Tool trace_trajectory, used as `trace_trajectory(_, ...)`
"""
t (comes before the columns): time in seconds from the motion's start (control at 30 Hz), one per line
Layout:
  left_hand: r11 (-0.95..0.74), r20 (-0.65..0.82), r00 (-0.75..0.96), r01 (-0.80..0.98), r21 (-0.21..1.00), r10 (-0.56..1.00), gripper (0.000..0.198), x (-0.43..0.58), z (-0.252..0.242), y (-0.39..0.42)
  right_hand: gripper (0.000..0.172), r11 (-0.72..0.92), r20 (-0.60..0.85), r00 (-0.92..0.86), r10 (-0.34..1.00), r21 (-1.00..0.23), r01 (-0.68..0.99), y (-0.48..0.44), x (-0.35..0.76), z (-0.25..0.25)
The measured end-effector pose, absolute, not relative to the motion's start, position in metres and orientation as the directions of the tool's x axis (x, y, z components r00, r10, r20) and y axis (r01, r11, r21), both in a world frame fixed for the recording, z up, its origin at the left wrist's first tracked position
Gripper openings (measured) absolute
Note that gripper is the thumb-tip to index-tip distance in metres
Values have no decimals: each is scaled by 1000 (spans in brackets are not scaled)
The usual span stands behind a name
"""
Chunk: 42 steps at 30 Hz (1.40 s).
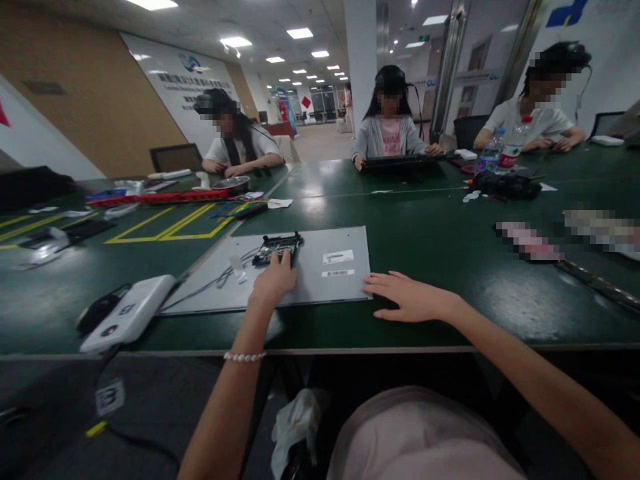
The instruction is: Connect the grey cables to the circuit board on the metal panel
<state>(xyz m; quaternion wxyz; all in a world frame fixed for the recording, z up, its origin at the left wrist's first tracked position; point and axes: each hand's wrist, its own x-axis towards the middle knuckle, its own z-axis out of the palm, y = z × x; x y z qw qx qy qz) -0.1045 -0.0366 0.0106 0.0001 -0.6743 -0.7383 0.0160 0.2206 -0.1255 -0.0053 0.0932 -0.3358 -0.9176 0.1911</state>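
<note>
Head view: the left hand [274,280] rests on a flat grey metal panel [320,267] lying on the green desk [450,247], fingers curled onto the black circuit board [277,247] just ahead of them. The right hand [405,297] lies flat, fingers spread, touching the panel's near right corner, holding nothing.
</note>
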Motion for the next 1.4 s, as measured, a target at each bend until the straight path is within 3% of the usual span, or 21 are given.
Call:
trace_trajectory(0.23, 229, 7, -229, 973, 11, 973, 63, -112, 19, 2, 66, 694, 44, -756, 653, -433, 574, -126, 221, -6)
trace_trajectory(0.57, 177, 135, -172, 984, -25, 976, 55, -113, 27, -25, 65, 691, 53, -752, 658, -440, 574, -126, 221, -5)
trace_trajectory(0.7, 319, 206, -298, 945, -78, 932, 43, -136, 36, -29, 65, 692, 38, -754, 656, -428, 581, -126, 221, -4)
trace_trajectory(0.8, 444, 120, -432, 891, -93, 894, 39, -158, 39, -26, 65, 693, 45, -751, 659, -423, 583, -127, 220, -5)
trace_trajectory(0.9, 445, 41, -443, 888, -115, 895, 36, -173, 39, -24, 64, 696, 55, -751, 658, -427, 578, -127, 220, -5)
trace_trajectory(1.03, 436, 114, -423, 888, -145, 899, 32, -180, 41, -25, 65, 695, 55, -751, 658, -428, 578, -126, 220, -7)
trace_trajectory(1.23, 435, 110, -423, 890, -135, 900, 43, -188, 45, -26, 65, 699, 43, -753, 657, -410, 586, -125, 220, -8)
trace_trajectory(1.33, 423, 94, -412, 887, -186, 906, 59, -191, 42, -24, 66, 697, 37, -755, 655, -416, 584, -125, 221, -8)
trace_trajectory(1.4, 396, 76, -389, 894, -210, 918, 58, -193, 39, -23, 66, 694, 35, -754, 656, -420, 585, -125, 221, -8)
